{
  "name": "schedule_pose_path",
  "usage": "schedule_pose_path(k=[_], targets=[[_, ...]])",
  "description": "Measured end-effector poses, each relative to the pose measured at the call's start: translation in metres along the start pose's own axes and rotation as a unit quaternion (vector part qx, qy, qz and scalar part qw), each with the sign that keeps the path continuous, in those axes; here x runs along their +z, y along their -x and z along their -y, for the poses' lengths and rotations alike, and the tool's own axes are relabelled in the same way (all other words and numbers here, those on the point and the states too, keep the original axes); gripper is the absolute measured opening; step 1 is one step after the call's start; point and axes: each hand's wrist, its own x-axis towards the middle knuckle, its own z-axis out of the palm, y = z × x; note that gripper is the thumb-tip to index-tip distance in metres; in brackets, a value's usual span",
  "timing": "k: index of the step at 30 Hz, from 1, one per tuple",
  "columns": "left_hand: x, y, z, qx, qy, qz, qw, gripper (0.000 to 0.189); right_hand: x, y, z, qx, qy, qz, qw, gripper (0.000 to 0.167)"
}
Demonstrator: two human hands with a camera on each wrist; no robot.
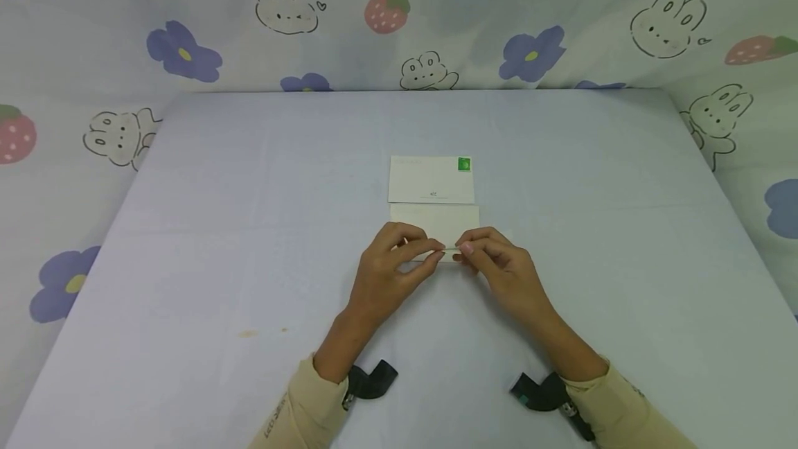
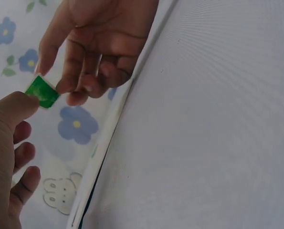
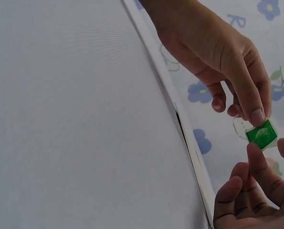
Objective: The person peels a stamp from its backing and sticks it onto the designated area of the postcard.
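Note:
A small square green stamp (image 2: 45, 94) with a pale border is held between both hands above a cream envelope (image 1: 434, 215). My left hand (image 1: 389, 265) pinches one side of it between thumb and index finger. From the other side my right hand (image 1: 501, 265) has its thumb and index fingertips at the stamp's edge, pinching there. The right wrist view shows the stamp's green face (image 3: 262, 135) under the left thumb. The envelope's lower part is partly hidden behind the hands.
Directly beyond lies another cream envelope (image 1: 430, 182) with a green stamp (image 1: 464, 164) in its upper right corner. A white cloth covers the table (image 1: 249, 179), with faint stains (image 1: 247, 333) at left. A patterned curtain (image 1: 461, 12) hangs behind the far edge.

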Motion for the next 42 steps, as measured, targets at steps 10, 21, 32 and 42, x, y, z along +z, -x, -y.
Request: schedule_pose_path(k=[10,21,32,42], targets=[[-0.0019,-0.0024,-0.0035,0.036,-0.032,0.013,0.9988,0.015,-0.0009,0.0006,0.0025,0.076,-0.058,0.003,0.9954,0.031],[0.0030,0.0002,-0.0037,-0.070,0.080,0.071,0.9918,0.040,-0.0018,-0.0005,0.0013,0.078,-0.122,-0.004,0.9894,0.027],[0.0077,0.0019,-0.0016,-0.139,0.169,0.062,0.9737,0.023,-0.0011,0.0005,0.0017,0.058,-0.125,-0.036,0.9898,0.025],[0.0066,0.0022,-0.0028,-0.181,0.180,0.056,0.9652,0.006,0.0007,0.0013,0.0006,-0.072,-0.031,-0.033,0.9964,0.021]])
